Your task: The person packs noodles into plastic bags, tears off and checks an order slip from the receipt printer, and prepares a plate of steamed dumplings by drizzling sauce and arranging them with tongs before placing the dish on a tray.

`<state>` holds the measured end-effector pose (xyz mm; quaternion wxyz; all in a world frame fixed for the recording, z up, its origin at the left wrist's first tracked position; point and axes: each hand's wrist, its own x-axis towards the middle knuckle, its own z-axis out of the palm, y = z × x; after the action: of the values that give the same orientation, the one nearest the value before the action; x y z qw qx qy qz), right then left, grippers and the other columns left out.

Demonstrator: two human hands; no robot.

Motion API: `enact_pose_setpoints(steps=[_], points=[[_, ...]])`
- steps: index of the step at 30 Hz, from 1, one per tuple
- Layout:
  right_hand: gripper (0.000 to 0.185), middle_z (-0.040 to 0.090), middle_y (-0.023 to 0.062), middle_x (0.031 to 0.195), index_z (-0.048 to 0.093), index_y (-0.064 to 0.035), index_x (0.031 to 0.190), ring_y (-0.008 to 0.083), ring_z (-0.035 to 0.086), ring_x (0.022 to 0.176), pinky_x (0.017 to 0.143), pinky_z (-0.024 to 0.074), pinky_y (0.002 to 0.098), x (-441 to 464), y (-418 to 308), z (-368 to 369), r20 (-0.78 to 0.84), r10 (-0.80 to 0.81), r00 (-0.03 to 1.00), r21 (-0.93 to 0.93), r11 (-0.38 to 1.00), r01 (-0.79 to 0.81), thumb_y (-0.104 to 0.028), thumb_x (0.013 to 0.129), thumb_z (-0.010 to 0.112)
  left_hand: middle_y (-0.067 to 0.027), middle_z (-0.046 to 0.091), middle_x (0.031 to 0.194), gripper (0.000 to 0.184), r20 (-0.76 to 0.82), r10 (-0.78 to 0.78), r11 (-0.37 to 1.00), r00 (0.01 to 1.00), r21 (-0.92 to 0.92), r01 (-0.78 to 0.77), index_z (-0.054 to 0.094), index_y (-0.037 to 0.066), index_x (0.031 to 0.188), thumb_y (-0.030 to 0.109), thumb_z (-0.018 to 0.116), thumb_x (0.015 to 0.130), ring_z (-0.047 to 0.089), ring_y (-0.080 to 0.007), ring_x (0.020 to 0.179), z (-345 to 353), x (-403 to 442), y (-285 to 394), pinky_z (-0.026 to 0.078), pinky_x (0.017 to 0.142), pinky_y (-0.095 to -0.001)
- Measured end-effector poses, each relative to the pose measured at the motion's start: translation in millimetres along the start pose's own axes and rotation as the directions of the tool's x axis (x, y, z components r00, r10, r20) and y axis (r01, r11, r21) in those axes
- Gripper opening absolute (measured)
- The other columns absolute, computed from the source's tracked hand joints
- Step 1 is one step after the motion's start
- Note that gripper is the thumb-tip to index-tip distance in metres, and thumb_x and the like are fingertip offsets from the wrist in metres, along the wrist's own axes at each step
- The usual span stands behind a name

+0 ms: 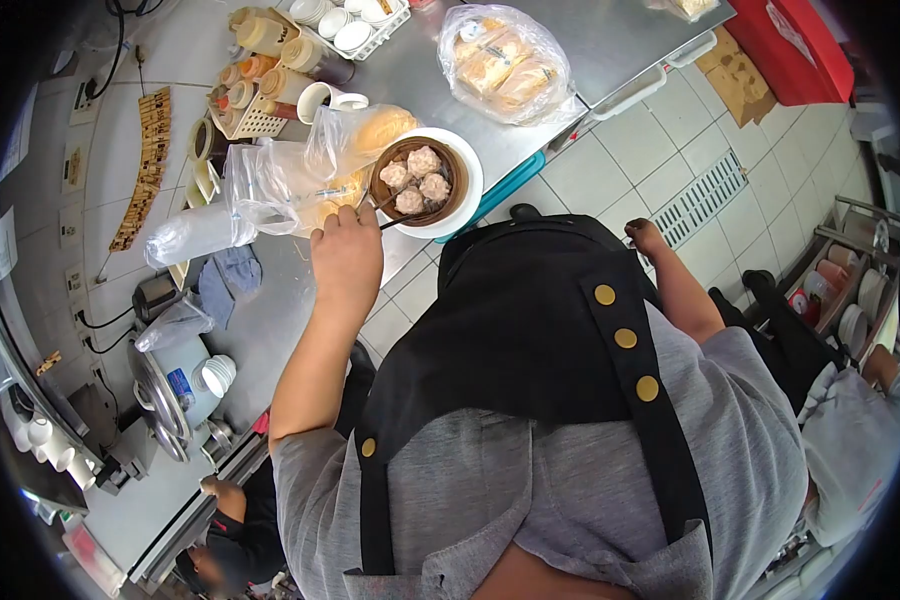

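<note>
My left hand [348,252] is closed around a thin dark utensil [394,222], which looks like tongs. Its tips reach the rim of a round bamboo steamer [458,183]. Several shumai dumplings [423,161] sit inside the steamer, which stands on a white plate [473,165] at the counter's edge. Beside the plate, near my left fingers, lie clear plastic bags [270,185] with yellowish food in part of them. My right hand [648,238] is low at my side over the floor, fingers curled; whatever they may hold is too small to tell.
A bagged stack of bread-like food [505,60] lies on the steel counter [410,75]. Sauce bottles [260,35], mugs [320,100] and a rack of small white dishes [352,36] stand farther back. One co-worker [235,530] is lower left, another [855,440] at right. A floor drain [698,200] lies ahead right.
</note>
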<state>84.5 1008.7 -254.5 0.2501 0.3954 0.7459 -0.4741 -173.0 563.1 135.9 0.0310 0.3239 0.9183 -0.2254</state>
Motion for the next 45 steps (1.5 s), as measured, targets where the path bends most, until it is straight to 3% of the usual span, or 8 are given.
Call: enact_pose_setpoints(steps=[7,13,17,19,26,35,37,45], points=[[0.032,0.072,0.0159,0.105,0.065,0.0042,0.120,0.0210,0.068,0.072,0.068,0.0559,0.0349,4,2,-9,-0.004,0.030,1.000,0.036,0.999,-0.030,-0.017,0.095,0.064,-0.0107,0.067,0.104,0.032,0.098,-0.092,0.956,0.991,-0.270,0.115,0.066,0.011,0.122,0.022,0.067,0.091,0.065,-0.0322,0.101,8,-4,-31,0.052,0.084,-0.0459],[0.038,0.074,0.0209,0.103,0.070,0.0003,0.116,0.0277,0.073,0.083,0.078,0.0580,0.0381,12,15,-10,-0.023,-0.010,1.000,0.021,1.000,0.011,-0.027,0.090,0.070,-0.0092,0.069,0.103,0.031,0.285,-0.036,0.400,0.958,-0.875,0.275,0.066,0.004,0.124,0.019,0.063,0.096,0.064,-0.0239,0.095,74,-16,-79,0.049,0.085,-0.0376],[0.035,0.073,0.0187,0.102,0.068,0.0027,0.118,0.0248,0.071,0.078,0.074,0.0567,0.0376,14,16,-9,-0.035,-0.047,0.998,-0.042,0.998,0.046,-0.022,0.092,0.067,-0.0011,0.065,0.100,0.032,0.532,0.064,0.133,0.844,-0.843,0.521,0.063,0.006,0.129,0.019,0.060,0.100,0.057,-0.0130,0.087,80,-24,-95,0.045,0.080,-0.0270],[0.037,0.074,0.0198,0.101,0.070,0.0006,0.116,0.0265,0.072,0.081,0.077,0.0570,0.0387,9,10,-10,-0.041,-0.032,0.999,-0.013,0.999,0.031,-0.027,0.091,0.070,0.0032,0.062,0.102,0.036,0.486,0.228,-0.293,0.844,-0.792,0.536,0.059,0.006,0.134,0.020,0.059,0.101,0.053,-0.0077,0.084,102,-34,-101,0.042,0.076,-0.0209],[0.034,0.073,0.0177,0.101,0.066,0.0064,0.117,0.0232,0.069,0.071,0.067,0.0568,0.0361,6,8,-11,-0.009,-0.023,1.000,-0.002,1.000,0.023,-0.017,0.093,0.066,0.0035,0.061,0.102,0.039,0.372,0.281,-0.499,0.885,-0.731,0.465,0.056,0.006,0.137,0.022,0.058,0.101,0.051,-0.0063,0.083,107,-40,-100,0.040,0.075,-0.0194],[0.034,0.071,0.0157,0.099,0.065,0.0060,0.117,0.0234,0.068,0.075,0.068,0.0571,0.0361,3,0,-14,0.013,-0.008,1.000,0.050,0.999,0.008,-0.017,0.093,0.067,-0.0039,0.069,0.098,0.034,0.278,0.046,0.349,0.959,-0.904,0.245,0.064,0.010,0.129,0.020,0.063,0.096,0.062,-0.0169,0.094,52,-13,-77,0.047,0.082,-0.0365],[0.034,0.071,0.0151,0.098,0.065,0.0056,0.117,0.0229,0.068,0.076,0.067,0.0567,0.0358,-3,-10,-14,0.016,0.005,1.000,0.050,0.999,-0.006,-0.018,0.093,0.067,-0.0092,0.070,0.105,0.033,0.176,-0.050,0.783,0.983,-0.604,0.148,0.066,0.008,0.122,0.020,0.067,0.092,0.065,-0.0274,0.102,23,-5,-59,0.049,0.085,-0.0445],[0.033,0.071,0.0131,0.097,0.066,0.0046,0.117,0.0201,0.066,0.075,0.066,0.0557,0.0329,4,-3,-13,0.018,0.021,1.000,0.055,0.998,-0.022,-0.018,0.093,0.067,-0.0067,0.065,0.092,0.020,-0.032,-0.005,0.995,0.999,-0.100,0.002,0.069,0.010,0.106,0.015,0.065,0.086,0.065,-0.0243,0.094,1,9,-13,0.049,0.079,-0.0438]])
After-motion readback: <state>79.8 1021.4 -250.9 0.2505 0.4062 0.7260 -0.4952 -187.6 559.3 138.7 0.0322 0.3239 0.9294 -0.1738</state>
